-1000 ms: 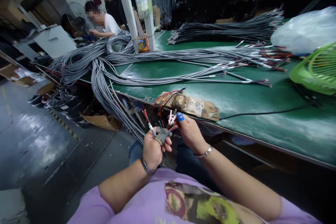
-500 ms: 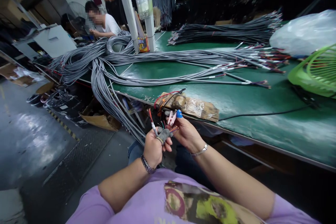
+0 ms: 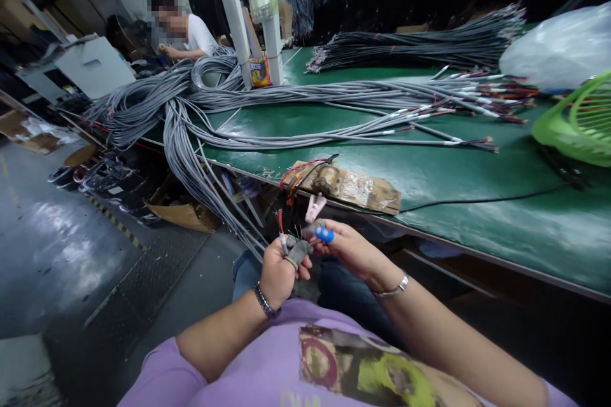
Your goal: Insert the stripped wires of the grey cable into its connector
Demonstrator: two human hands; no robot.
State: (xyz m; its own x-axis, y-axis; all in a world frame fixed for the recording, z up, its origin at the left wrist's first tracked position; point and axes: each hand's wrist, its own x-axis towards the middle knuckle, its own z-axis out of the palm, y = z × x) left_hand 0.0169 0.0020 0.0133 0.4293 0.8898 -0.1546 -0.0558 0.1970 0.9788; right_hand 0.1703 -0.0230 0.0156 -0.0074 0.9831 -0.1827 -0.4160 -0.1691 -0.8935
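A grey cable (image 3: 282, 241) with stripped, reddish wire ends stands up from my left hand (image 3: 282, 267), which is closed around it and wears grey finger covers. Thin coloured wires fan out between my two hands. My right hand (image 3: 341, 245), with a blue cover on one finger, pinches at these wires close to the left fingertips. Just above the right fingers a pale pink clip (image 3: 316, 208) sits at the bench edge. Behind it lies a wooden block (image 3: 356, 193) wrapped in clear tape, with red and black leads on it.
On the green bench (image 3: 429, 184) lie long grey cables (image 3: 296, 141), a dark cable bundle (image 3: 405, 48), a plastic bag (image 3: 563, 48) and a green fan guard (image 3: 580, 124). A person (image 3: 195, 35) sits at the far left. A cardboard box (image 3: 184, 213) is below.
My right hand has moved off the pink clip and down to the wires by my left hand. The clip now shows free of my fingers. The view has shifted slightly.
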